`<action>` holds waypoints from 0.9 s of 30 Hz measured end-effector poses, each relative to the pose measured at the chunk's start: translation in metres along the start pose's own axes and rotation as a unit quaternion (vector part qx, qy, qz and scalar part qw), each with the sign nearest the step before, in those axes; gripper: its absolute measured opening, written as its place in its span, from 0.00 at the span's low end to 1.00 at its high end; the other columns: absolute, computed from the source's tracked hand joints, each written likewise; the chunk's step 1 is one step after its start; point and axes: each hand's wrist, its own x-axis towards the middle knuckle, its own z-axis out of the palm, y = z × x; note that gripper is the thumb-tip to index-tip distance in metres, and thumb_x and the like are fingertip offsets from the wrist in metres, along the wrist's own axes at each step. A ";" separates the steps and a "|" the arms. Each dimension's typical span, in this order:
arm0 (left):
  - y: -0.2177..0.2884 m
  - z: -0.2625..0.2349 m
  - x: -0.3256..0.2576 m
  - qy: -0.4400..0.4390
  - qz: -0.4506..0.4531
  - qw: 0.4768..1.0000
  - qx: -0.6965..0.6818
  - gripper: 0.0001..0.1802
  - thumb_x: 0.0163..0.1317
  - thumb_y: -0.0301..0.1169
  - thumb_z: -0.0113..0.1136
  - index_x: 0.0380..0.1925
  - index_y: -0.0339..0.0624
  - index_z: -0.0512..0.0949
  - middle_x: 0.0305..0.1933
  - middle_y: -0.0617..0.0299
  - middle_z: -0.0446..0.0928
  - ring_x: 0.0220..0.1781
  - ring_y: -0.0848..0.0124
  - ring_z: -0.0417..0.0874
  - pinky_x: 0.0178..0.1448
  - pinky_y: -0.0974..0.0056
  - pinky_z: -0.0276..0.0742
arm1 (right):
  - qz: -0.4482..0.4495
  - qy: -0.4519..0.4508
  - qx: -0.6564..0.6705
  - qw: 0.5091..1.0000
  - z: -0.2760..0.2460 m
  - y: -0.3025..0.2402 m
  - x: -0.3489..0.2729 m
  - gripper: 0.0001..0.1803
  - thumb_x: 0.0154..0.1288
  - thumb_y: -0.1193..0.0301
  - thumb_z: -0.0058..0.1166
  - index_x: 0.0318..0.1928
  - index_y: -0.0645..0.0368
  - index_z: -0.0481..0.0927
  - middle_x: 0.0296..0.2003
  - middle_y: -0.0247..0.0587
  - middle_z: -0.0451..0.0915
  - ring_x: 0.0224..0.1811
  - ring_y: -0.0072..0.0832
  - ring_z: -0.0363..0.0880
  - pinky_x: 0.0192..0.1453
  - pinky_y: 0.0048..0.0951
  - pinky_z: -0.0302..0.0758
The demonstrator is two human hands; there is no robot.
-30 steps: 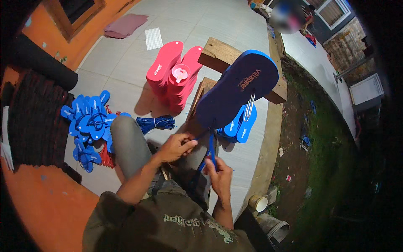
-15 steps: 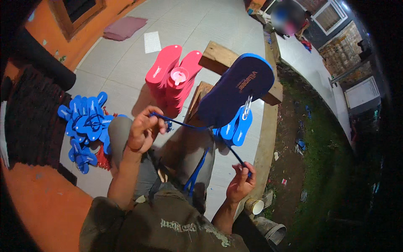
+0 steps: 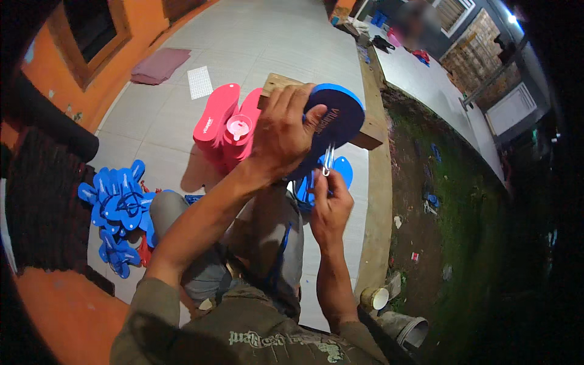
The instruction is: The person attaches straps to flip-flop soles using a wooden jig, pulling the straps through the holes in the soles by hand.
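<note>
A dark navy flip-flop sole (image 3: 338,117) with a bright blue rim stands tilted up in front of me at a wooden stand (image 3: 369,135). My left hand (image 3: 285,131) is closed around its left edge, thumb on the dark face and fingers over the top. A looped metal wire tool (image 3: 328,160) sticks out of the sole. Right at its lower end, my right hand (image 3: 332,207) pinches with thumb and forefinger; what lies between them is hidden. Blue soles (image 3: 343,173) lie on the floor behind that hand. A blue strap (image 3: 282,246) rests on my leg.
Pink soles (image 3: 214,118) stand stacked beyond my left arm, a pink cup (image 3: 238,126) on them. At left lies a heap of blue sandal pieces (image 3: 126,194). A cloth (image 3: 160,66) and a white sheet (image 3: 199,83) lie farther off. Buckets (image 3: 406,328) stand lower right.
My left hand has left the blue strap it was stretching and now grips the sole. The right hand has moved up and inward to the metal tool. The view has shifted slightly.
</note>
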 end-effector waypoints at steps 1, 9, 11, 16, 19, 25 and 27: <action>0.002 -0.003 0.001 -0.025 -0.025 0.999 0.007 0.16 0.59 0.36 0.50 0.41 0.35 0.70 0.36 0.50 0.71 0.42 0.55 0.70 0.49 0.57 0.65 | -0.017 -0.020 -0.071 0.997 0.002 0.000 0.007 0.10 0.56 0.70 0.55 0.28 0.66 0.73 0.18 0.42 0.72 0.20 0.27 0.69 0.26 0.27 0.65; -0.010 -0.008 0.011 -0.077 -0.046 0.995 -0.049 0.23 0.57 0.50 0.51 0.30 0.38 0.69 0.27 0.50 0.72 0.31 0.52 0.75 0.33 0.55 0.70 | -0.106 -0.053 -0.128 0.985 -0.001 0.020 0.029 0.08 0.59 0.73 0.47 0.28 0.64 0.76 0.22 0.48 0.76 0.21 0.35 0.73 0.27 0.30 0.67; -0.008 0.005 0.015 -0.057 -0.026 0.996 -0.068 0.25 0.55 0.53 0.53 0.24 0.38 0.72 0.25 0.50 0.71 0.31 0.53 0.71 0.36 0.55 0.67 | -0.111 -0.044 -0.131 0.984 -0.012 0.029 0.029 0.09 0.61 0.73 0.44 0.28 0.64 0.75 0.22 0.45 0.76 0.20 0.29 0.73 0.26 0.28 0.67; 0.020 0.013 0.028 0.027 -0.001 0.996 -0.081 0.28 0.52 0.59 0.51 0.21 0.41 0.73 0.22 0.53 0.74 0.24 0.56 0.77 0.27 0.57 0.70 | -0.088 -0.016 -0.075 0.993 -0.015 0.024 0.038 0.10 0.62 0.74 0.42 0.28 0.65 0.74 0.21 0.40 0.76 0.21 0.21 0.72 0.26 0.25 0.66; 0.022 0.003 0.023 -0.016 -0.013 0.999 -0.037 0.29 0.52 0.59 0.50 0.20 0.41 0.73 0.18 0.54 0.73 0.21 0.55 0.77 0.25 0.55 0.70 | -0.083 -0.011 -0.063 0.994 -0.012 0.030 0.038 0.07 0.60 0.76 0.43 0.31 0.65 0.75 0.21 0.40 0.76 0.21 0.22 0.72 0.26 0.24 0.67; 0.021 0.009 0.025 -0.058 -0.129 0.972 -0.190 0.25 0.53 0.54 0.54 0.23 0.39 0.74 0.18 0.52 0.74 0.22 0.55 0.78 0.27 0.56 0.72 | -0.043 -0.021 0.047 0.998 -0.012 0.035 0.037 0.08 0.63 0.74 0.44 0.31 0.66 0.74 0.24 0.37 0.75 0.25 0.20 0.70 0.29 0.21 0.66; 0.022 0.011 0.024 -0.064 -0.125 0.969 -0.204 0.25 0.53 0.53 0.55 0.24 0.38 0.75 0.21 0.51 0.74 0.24 0.55 0.78 0.28 0.57 0.72 | -0.065 -0.005 0.101 0.993 -0.019 0.018 0.029 0.10 0.64 0.71 0.45 0.30 0.66 0.74 0.26 0.37 0.75 0.27 0.21 0.71 0.32 0.20 0.67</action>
